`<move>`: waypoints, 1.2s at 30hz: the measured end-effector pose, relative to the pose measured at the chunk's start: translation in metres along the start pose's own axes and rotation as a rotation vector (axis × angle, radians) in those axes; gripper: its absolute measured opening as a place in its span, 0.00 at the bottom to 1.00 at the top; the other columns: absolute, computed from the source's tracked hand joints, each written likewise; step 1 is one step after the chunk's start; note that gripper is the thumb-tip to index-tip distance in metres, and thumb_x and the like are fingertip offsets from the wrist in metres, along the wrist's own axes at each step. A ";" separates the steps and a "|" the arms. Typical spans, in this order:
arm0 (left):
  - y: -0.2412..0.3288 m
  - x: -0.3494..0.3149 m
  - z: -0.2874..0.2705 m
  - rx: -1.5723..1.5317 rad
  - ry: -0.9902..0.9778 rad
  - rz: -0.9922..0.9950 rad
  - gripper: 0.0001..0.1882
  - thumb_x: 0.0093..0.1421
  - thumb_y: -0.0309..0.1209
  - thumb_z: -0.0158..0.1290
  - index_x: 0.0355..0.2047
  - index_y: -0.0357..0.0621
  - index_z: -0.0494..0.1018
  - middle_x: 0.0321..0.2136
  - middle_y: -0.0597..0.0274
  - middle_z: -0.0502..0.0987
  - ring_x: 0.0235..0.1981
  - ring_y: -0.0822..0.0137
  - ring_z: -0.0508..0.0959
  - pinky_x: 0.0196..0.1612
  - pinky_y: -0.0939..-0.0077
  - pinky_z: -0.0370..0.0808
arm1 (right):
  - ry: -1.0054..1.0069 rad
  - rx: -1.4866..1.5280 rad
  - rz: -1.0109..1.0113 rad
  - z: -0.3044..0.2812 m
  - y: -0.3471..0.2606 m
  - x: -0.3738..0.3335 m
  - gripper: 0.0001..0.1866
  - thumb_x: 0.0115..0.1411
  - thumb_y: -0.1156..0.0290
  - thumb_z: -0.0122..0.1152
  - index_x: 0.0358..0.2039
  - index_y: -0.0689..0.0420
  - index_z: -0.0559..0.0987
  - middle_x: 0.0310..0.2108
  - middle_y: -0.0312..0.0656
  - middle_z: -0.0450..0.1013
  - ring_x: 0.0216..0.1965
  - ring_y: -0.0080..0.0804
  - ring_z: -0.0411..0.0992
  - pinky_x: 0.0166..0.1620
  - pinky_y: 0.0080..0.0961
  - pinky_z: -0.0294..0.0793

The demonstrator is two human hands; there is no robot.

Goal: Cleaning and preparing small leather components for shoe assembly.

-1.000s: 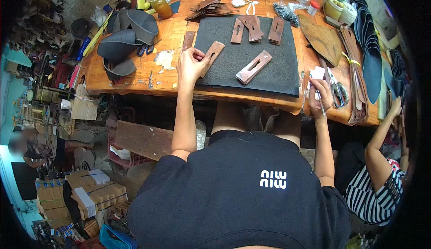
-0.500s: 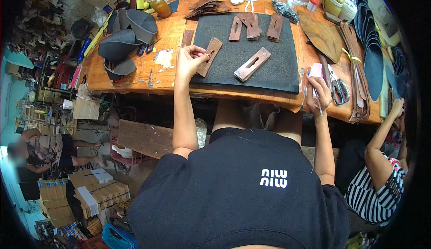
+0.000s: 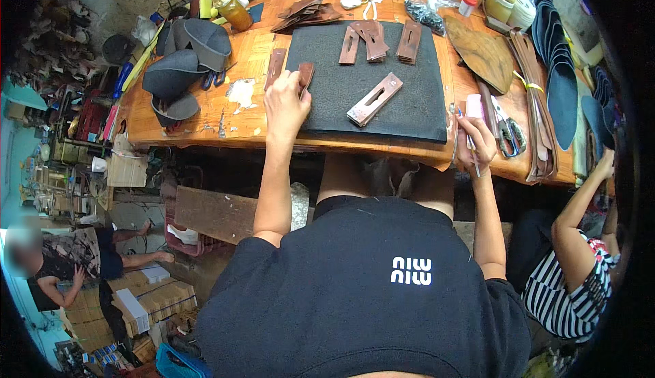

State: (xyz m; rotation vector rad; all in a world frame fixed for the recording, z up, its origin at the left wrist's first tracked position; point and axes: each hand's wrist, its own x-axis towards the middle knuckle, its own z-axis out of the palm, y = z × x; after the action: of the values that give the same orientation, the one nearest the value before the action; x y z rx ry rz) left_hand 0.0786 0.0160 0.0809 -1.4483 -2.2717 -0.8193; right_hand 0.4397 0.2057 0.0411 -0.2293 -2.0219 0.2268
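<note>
Left hand (image 3: 285, 108) pinches a brown leather strip (image 3: 305, 76) on the dark mat (image 3: 409, 108); right hand (image 3: 475, 144) grips a thin tool (image 3: 471, 147) at the bench (image 3: 205, 129) edge; a loose grip could let the strip slide off.

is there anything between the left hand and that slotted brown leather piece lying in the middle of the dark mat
Nothing visible: bare dark mat lies between the left hand, which holds a brown strip, and the slotted piece.

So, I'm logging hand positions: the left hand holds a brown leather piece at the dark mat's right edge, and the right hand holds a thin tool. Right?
Not quite. The head view shows the left hand holding the brown leather piece at the dark mat's left edge. The right hand does hold a thin tool.
</note>
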 end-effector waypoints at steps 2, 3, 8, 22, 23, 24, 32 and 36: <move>0.005 -0.001 0.001 -0.001 0.026 0.011 0.08 0.51 0.28 0.65 0.29 0.40 0.77 0.25 0.58 0.77 0.26 0.58 0.79 0.31 0.66 0.75 | 0.020 0.010 -0.006 0.002 0.001 -0.001 0.16 0.49 0.92 0.61 0.40 0.68 0.81 0.31 0.52 0.78 0.31 0.44 0.79 0.35 0.31 0.79; 0.007 -0.003 -0.003 -0.095 -0.045 -0.079 0.11 0.51 0.30 0.67 0.29 0.40 0.77 0.24 0.59 0.76 0.24 0.61 0.77 0.30 0.68 0.75 | 0.027 0.010 -0.014 0.002 0.002 -0.002 0.16 0.49 0.92 0.61 0.40 0.68 0.81 0.31 0.52 0.78 0.31 0.44 0.79 0.34 0.32 0.79; -0.012 -0.005 0.005 -0.338 -0.089 -0.156 0.19 0.48 0.38 0.74 0.30 0.37 0.79 0.22 0.61 0.75 0.21 0.69 0.73 0.28 0.74 0.73 | 0.022 0.006 -0.011 0.002 0.002 -0.002 0.16 0.49 0.92 0.62 0.40 0.68 0.81 0.31 0.52 0.78 0.31 0.44 0.79 0.35 0.31 0.79; -0.013 -0.009 0.000 -0.183 -0.044 -0.271 0.24 0.47 0.41 0.74 0.37 0.39 0.79 0.23 0.61 0.77 0.22 0.68 0.76 0.28 0.72 0.74 | -0.004 -0.079 -0.075 0.004 0.004 -0.004 0.18 0.48 0.90 0.62 0.41 0.68 0.82 0.32 0.51 0.79 0.31 0.44 0.79 0.36 0.32 0.79; -0.014 -0.009 0.001 -0.185 -0.044 -0.270 0.24 0.47 0.41 0.74 0.37 0.39 0.79 0.23 0.61 0.77 0.22 0.68 0.76 0.28 0.72 0.74 | -0.008 -0.075 -0.061 0.004 0.004 -0.003 0.18 0.47 0.90 0.62 0.41 0.68 0.82 0.32 0.51 0.79 0.31 0.44 0.79 0.36 0.32 0.79; -0.013 -0.009 0.000 -0.171 -0.038 -0.265 0.24 0.47 0.41 0.74 0.37 0.39 0.79 0.23 0.61 0.77 0.22 0.68 0.76 0.28 0.72 0.74 | -0.014 -0.074 -0.045 0.003 0.003 -0.003 0.18 0.47 0.90 0.62 0.41 0.68 0.82 0.32 0.51 0.79 0.31 0.44 0.80 0.36 0.32 0.80; 0.009 -0.007 -0.004 0.001 0.113 -0.108 0.25 0.46 0.41 0.75 0.39 0.40 0.80 0.31 0.55 0.79 0.32 0.63 0.79 0.36 0.68 0.76 | 0.078 0.027 0.155 0.011 -0.012 0.013 0.14 0.56 0.88 0.63 0.43 0.64 0.82 0.33 0.49 0.80 0.33 0.38 0.80 0.38 0.30 0.79; 0.073 0.002 -0.005 -0.466 -0.007 -0.016 0.20 0.50 0.37 0.71 0.38 0.39 0.78 0.38 0.51 0.77 0.44 0.50 0.78 0.47 0.59 0.74 | 0.170 0.332 0.539 0.024 -0.024 0.036 0.10 0.63 0.85 0.60 0.45 0.65 0.82 0.38 0.41 0.81 0.30 0.20 0.76 0.35 0.16 0.76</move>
State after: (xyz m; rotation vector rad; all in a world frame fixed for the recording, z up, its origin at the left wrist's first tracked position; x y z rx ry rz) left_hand 0.1432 0.0375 0.1068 -1.6161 -2.1901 -1.4221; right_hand 0.4008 0.1905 0.0676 -0.5599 -1.6881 0.8431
